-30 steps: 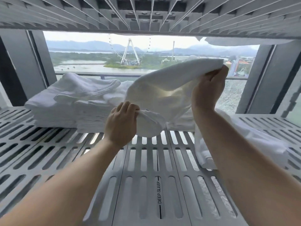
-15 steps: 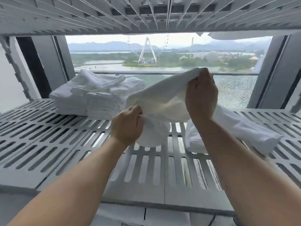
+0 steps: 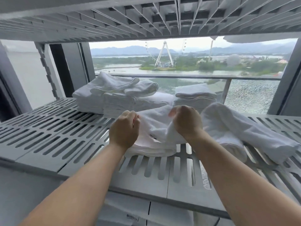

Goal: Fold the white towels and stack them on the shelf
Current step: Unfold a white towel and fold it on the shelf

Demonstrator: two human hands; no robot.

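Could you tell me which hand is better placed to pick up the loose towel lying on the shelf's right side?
Probably the right hand: it grips the half-folded towel directly beside the loose towel, whereas the left hand holds its left edge and would have to cross over.

Two hands are in view, a left hand [image 3: 124, 132] and a right hand [image 3: 187, 123]; both grip one half-folded towel [image 3: 154, 132]; one loose towel [image 3: 236, 128] lies unfolded just beside it on the right; three piles of folded towels stand at the back, a left pile [image 3: 91, 101], a middle pile [image 3: 118, 106] touching it, and a right pile [image 3: 195, 97] set apart; the towels within each pile are too close to count; one crumpled towel [image 3: 114, 85] tops the left two piles; two slotted shelves show, a lower shelf [image 3: 48, 128] and an upper shelf [image 3: 97, 18]; outside are one Ferris wheel [image 3: 164, 54], one dome [image 3: 233, 59] and one railing [image 3: 179, 77].
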